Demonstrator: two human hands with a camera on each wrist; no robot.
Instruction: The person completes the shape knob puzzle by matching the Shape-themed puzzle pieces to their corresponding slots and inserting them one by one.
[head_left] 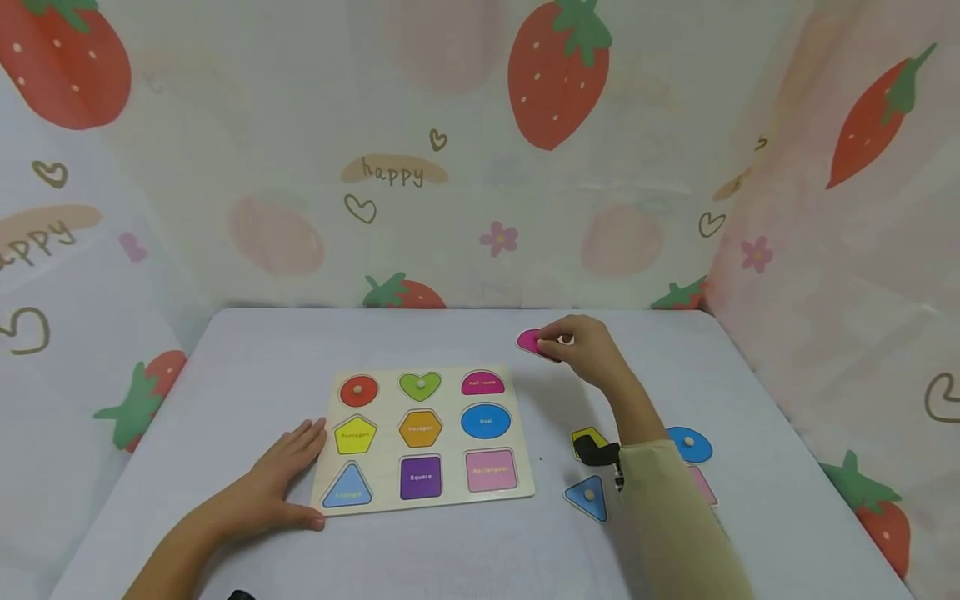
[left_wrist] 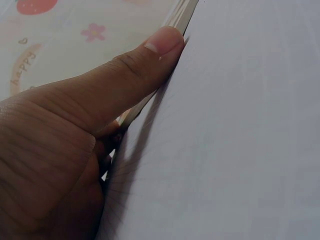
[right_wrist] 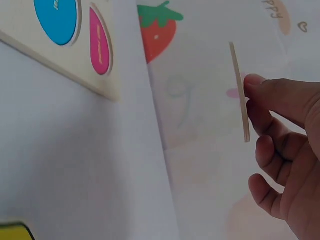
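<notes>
A wooden shape puzzle board [head_left: 453,479] lies on the white table. My left hand [head_left: 270,483] rests at its left side, fingers straight along the edge and thumb by the near left corner. In the left wrist view the thumb [left_wrist: 120,75] lies against the board's side. Beyond the board's far right corner, my right hand [head_left: 588,350] pinches a magenta half-round puzzle piece [head_left: 528,340] above the table. The right wrist view shows this piece [right_wrist: 240,95] edge-on, with thumb and index finger at its back. The red circle [head_left: 352,394] and green heart [head_left: 412,383] sit in the board.
Right of the board lie a blue triangle piece [head_left: 585,500], a yellow piece [head_left: 592,434] partly behind the wrist strap, a blue oval piece [head_left: 697,450] and a pink piece [head_left: 702,483] partly hidden by the sleeve. Strawberry-printed curtains [head_left: 480,108] surround the table.
</notes>
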